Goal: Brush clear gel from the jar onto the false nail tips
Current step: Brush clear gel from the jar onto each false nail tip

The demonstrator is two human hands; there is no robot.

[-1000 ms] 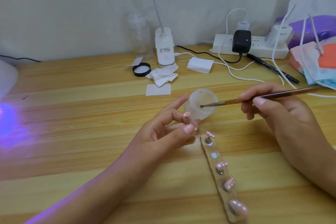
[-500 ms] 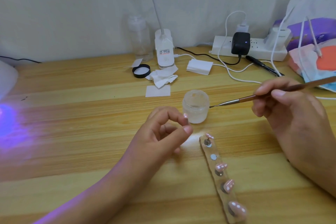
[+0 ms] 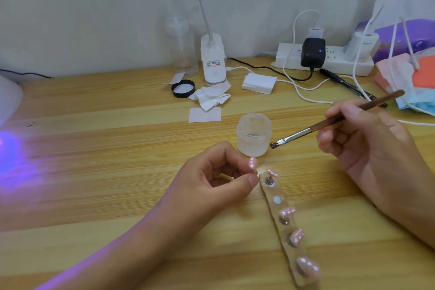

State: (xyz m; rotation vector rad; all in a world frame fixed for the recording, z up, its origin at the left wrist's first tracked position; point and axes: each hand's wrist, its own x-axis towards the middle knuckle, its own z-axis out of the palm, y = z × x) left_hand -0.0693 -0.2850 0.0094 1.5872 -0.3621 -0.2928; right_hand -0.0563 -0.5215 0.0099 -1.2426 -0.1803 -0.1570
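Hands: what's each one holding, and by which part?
The right hand grips the brush by its wooden handle. The left hand pinches one nail tip between thumb and forefinger, from below; the exact contact is hidden.

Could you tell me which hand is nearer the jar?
Left. The left hand is just in front of the jar; the right hand is off to its right.

The lamp base label (image 3: 213, 64) is too blurred to read

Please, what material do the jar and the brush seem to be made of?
The jar looks like frosted plastic or glass: cloudy, translucent walls. The brush seems to have a brown wooden handle, a shiny metal ferrule and dark bristles.
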